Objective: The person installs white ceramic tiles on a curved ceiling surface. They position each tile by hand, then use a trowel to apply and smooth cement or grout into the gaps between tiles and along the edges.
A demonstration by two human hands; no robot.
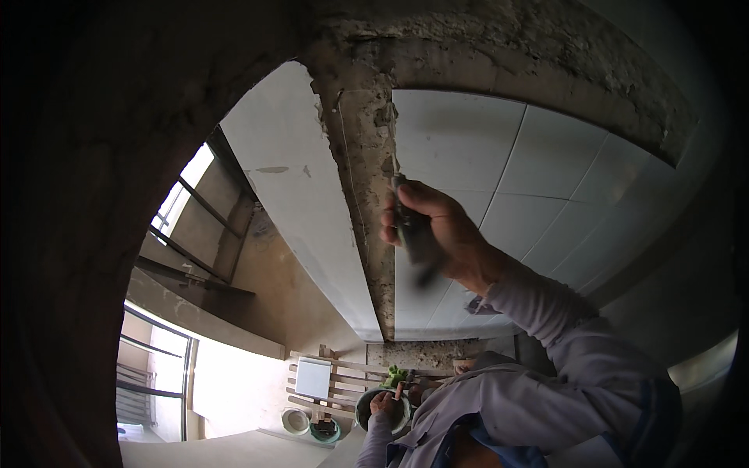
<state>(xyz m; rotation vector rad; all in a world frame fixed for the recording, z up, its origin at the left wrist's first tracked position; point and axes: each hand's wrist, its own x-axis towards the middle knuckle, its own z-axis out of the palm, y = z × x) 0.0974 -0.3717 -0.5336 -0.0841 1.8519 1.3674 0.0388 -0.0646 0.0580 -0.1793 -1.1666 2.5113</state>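
The right hand point(451, 234) is closed around a dark hand tool point(420, 240), thumb near its upper end. The tool lies at the left edge of the white wall tiles point(460, 140), beside the strip of bare, rough masonry point(360, 148) that separates them from a smooth pale panel point(300, 207). Its long axis stands steeply in the view, upper end leaning left, roughly following that strip. Contact between tool and tile edge cannot be confirmed. The right hand is plainly the nearer one; the left hand point(381, 403) is well apart, low in the view at the bucket point(359, 413), fingers curled; whether it grips the rim or some object cannot be determined.

Condition of the tool: dark grey to black, narrow at the top, broader below; lower end blurred, exact type not identifiable. Adjoining masonry: brown, pitted, ragged along the panel side.
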